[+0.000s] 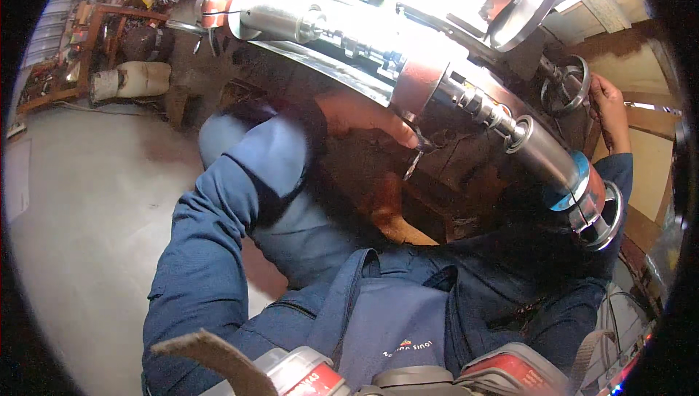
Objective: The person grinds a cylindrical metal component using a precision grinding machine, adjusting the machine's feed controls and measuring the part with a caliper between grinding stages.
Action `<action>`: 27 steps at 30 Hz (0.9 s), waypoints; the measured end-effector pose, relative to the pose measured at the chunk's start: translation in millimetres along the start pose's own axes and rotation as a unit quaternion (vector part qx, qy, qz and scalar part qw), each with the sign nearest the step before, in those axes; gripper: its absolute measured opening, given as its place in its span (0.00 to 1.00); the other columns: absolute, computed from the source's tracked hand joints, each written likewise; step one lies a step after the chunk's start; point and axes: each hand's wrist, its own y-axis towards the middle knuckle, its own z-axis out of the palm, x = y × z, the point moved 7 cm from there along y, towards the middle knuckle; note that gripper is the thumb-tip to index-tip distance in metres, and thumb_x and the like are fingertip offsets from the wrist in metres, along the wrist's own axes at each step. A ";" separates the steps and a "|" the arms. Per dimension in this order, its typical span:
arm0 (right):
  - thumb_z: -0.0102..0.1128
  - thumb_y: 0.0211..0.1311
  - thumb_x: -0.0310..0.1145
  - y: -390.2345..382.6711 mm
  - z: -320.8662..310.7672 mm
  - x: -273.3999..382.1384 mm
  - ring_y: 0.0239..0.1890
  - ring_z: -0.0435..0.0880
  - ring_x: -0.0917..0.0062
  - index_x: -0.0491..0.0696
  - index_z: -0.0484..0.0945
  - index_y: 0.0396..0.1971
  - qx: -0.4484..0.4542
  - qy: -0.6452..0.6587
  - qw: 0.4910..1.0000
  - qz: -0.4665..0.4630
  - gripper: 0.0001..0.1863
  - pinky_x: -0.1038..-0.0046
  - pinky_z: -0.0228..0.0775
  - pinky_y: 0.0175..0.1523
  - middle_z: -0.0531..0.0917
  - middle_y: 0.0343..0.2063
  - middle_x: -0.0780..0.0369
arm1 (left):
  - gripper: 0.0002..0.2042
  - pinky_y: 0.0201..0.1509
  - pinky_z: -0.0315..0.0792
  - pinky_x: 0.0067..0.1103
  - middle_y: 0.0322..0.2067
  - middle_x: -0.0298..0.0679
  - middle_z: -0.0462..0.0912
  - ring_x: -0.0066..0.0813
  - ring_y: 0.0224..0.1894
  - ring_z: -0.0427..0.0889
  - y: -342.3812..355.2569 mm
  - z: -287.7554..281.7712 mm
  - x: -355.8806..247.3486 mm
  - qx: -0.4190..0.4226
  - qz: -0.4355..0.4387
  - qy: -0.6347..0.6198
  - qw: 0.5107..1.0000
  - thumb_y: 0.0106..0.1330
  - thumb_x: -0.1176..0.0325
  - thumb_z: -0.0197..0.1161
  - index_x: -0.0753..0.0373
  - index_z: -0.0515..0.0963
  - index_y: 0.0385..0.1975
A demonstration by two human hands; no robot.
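Observation:
A shiny camshaft (477,103) lies across a machine, held between a metal cylinder (273,19) at the far left and another cylinder (550,152) at the near right. A reddish-brown support block (420,81) sits at its middle. Below this block my left hand (397,128) closes round a small dark lever (421,146); its palm is in shadow. Over at the right, my right hand (610,105) grips the edge of a metal handwheel (566,86), fingers curled. Bright light washes out part of the shaft.
A large round wheel (535,6) stands behind the shaft. Nearer me, a second handwheel (608,218) juts from the machine's right end. Wooden boards (641,68) rise at the right. A white container (135,81) lies by a cluttered rack at the left. Respirator filters (313,374) show at the bottom.

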 end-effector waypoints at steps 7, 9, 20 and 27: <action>0.53 0.69 0.44 6.1 -1.2 -7.4 0.19 0.62 0.92 0.45 0.78 0.49 -0.005 -0.023 0.999 -0.032 0.19 0.86 0.51 0.22 0.74 0.22 0.75 | 0.22 0.46 0.75 0.28 0.40 0.43 0.81 0.33 0.41 0.80 -3.3 0.0 0.3 -0.008 -0.001 0.016 1.000 0.51 0.67 0.72 0.65 0.77 0.46; 0.53 0.69 0.44 -3.2 -3.2 0.1 0.19 0.62 0.92 0.44 0.77 0.50 -0.008 -0.027 1.000 -0.011 0.20 0.86 0.51 0.22 0.73 0.22 0.76 | 0.22 0.46 0.75 0.28 0.40 0.43 0.81 0.33 0.41 0.80 -1.8 -0.1 -1.1 -0.005 0.003 0.020 1.000 0.51 0.67 0.72 0.65 0.77 0.45; 0.50 0.70 0.44 -27.2 4.6 17.4 0.16 0.60 0.93 0.46 0.78 0.39 0.022 0.110 0.991 0.077 0.16 0.86 0.49 0.18 0.68 0.18 0.75 | 0.22 0.45 0.76 0.29 0.39 0.44 0.81 0.33 0.40 0.81 -10.2 -2.2 -10.1 -0.061 0.001 0.055 0.997 0.49 0.65 0.74 0.66 0.77 0.43; 0.54 0.67 0.50 -26.5 1.0 11.6 0.19 0.63 0.91 0.45 0.79 0.43 0.057 0.117 0.989 0.072 0.21 0.86 0.52 0.21 0.72 0.21 0.74 | 0.23 0.44 0.75 0.28 0.38 0.44 0.82 0.34 0.39 0.81 -18.0 4.1 -15.4 -0.033 -0.029 0.017 0.999 0.48 0.64 0.74 0.66 0.77 0.43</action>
